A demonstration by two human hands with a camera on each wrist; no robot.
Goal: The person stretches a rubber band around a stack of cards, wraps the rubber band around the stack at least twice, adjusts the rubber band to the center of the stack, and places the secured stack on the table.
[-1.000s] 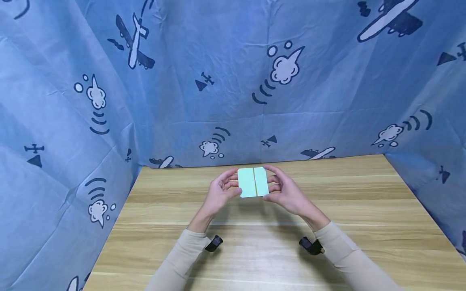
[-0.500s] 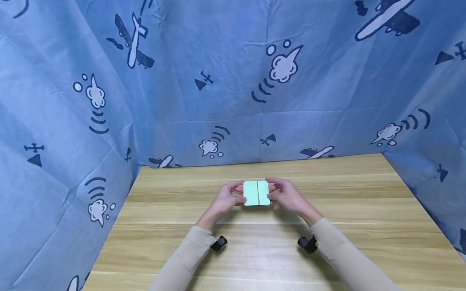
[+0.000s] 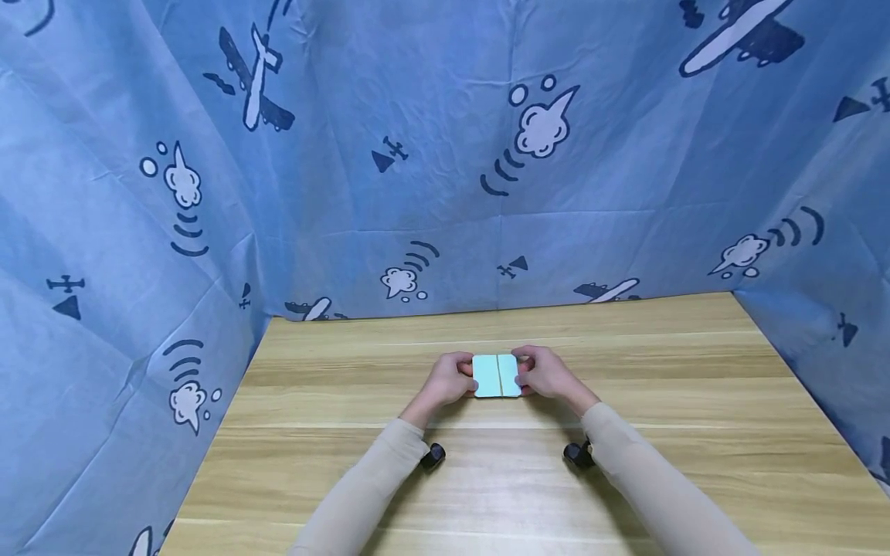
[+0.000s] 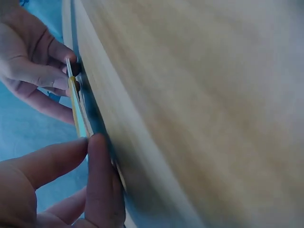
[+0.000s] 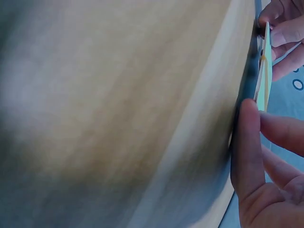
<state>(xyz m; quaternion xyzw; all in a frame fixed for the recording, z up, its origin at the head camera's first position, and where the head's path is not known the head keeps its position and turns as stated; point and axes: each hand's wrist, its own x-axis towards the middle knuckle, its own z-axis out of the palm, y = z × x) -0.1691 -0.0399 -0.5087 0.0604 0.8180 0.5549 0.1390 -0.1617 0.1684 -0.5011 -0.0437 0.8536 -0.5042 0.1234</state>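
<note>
A thin, pale green square card (image 3: 486,377) with rounded corners lies level between my hands, a narrow yellowish rubber band (image 3: 500,377) running across it. On its left edge, my left hand (image 3: 446,380) pinches it between thumb and fingers. My right hand (image 3: 547,373) pinches the opposite edge in the same way. Seen edge-on in the left wrist view, the card (image 4: 79,114) is close over the wood. The right wrist view also shows the band looped round the card (image 5: 269,71), with fingertips at both ends. The card's underside is mostly hidden.
The wooden table (image 3: 334,386) spreads out under both hands. Behind it and along its sides hangs a blue cloth (image 3: 445,193) printed with planes and clouds. Black wrist cameras (image 3: 433,456) sit below each sleeve cuff.
Both hands have come down closer to the table with the card between them, drawing it slightly toward me and to the right. Both still pinch its edges.
</note>
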